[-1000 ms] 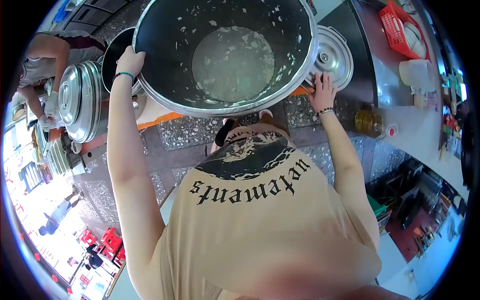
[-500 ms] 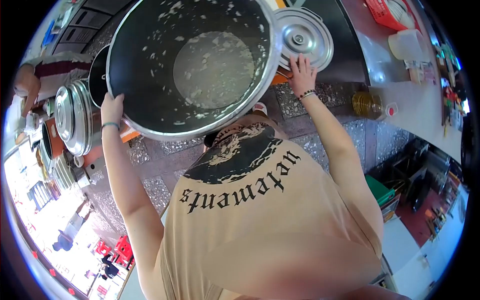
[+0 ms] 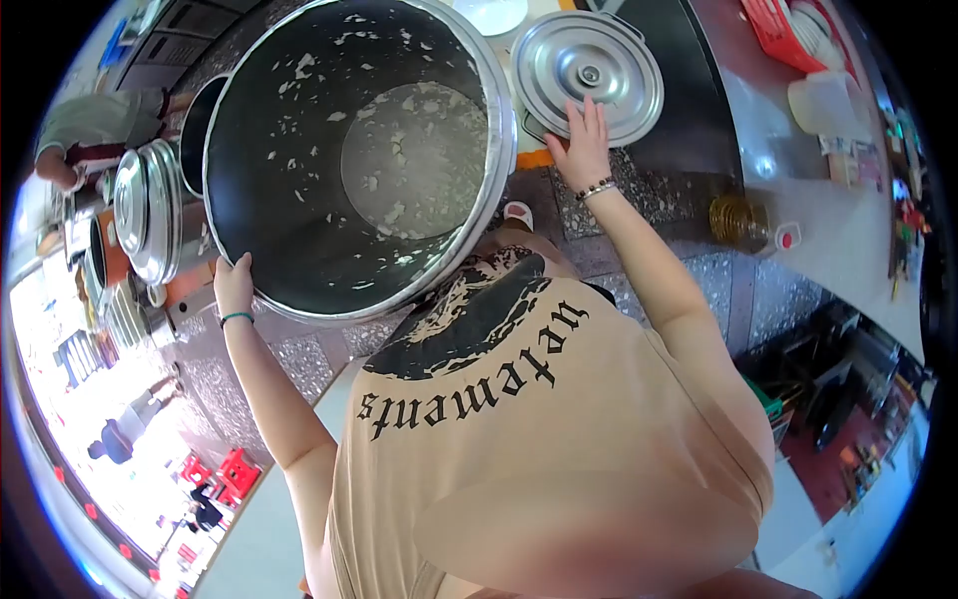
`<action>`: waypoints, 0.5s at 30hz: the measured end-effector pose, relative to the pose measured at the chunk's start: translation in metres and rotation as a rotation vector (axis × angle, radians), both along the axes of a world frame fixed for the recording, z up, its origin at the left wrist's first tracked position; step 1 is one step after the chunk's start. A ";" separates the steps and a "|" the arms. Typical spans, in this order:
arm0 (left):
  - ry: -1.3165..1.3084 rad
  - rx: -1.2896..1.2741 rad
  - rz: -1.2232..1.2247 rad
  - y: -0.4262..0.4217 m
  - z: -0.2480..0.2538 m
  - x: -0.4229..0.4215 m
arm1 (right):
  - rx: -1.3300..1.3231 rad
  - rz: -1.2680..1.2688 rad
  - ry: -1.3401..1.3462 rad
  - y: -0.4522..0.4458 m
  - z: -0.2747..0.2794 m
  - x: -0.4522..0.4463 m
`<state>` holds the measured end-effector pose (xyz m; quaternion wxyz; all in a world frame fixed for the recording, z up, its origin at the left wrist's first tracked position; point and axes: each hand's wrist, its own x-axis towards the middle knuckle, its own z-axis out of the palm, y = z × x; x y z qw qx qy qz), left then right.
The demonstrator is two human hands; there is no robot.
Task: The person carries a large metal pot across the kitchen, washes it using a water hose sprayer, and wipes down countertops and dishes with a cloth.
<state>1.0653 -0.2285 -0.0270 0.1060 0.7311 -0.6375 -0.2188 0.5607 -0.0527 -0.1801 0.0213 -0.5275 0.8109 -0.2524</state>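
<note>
A large, deep metal pot (image 3: 279, 190) is tipped toward me, its dark inner wall and pale bottom spotted with white scraps. My left hand (image 3: 235, 288) grips the pot's near left rim, fingertips over the edge. My right hand (image 3: 582, 150) lies with outstretched fingers on the near edge of a round silver lid (image 3: 544, 70), short of its centre knob. No grip on the lid shows. That lid is just right of the pot, on a smaller vessel or the counter; I cannot tell which.
Lidded metal pots (image 3: 150, 215) stand at left, near another person (image 3: 100, 125). On the right counter are a red basket (image 3: 773, 35), a white plastic container (image 3: 826, 105) and a bottle of yellow oil (image 3: 738, 222). Speckled tile floor (image 3: 299, 364) runs below the pot.
The big pot has shifted left and toward me, with my left hand moving down along with it. My right hand has moved slightly left at the lid. More of the lid now shows.
</note>
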 end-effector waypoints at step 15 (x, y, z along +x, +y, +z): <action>0.402 0.027 -0.142 -0.091 -0.005 0.003 | -0.129 0.104 -0.587 -0.047 0.130 0.086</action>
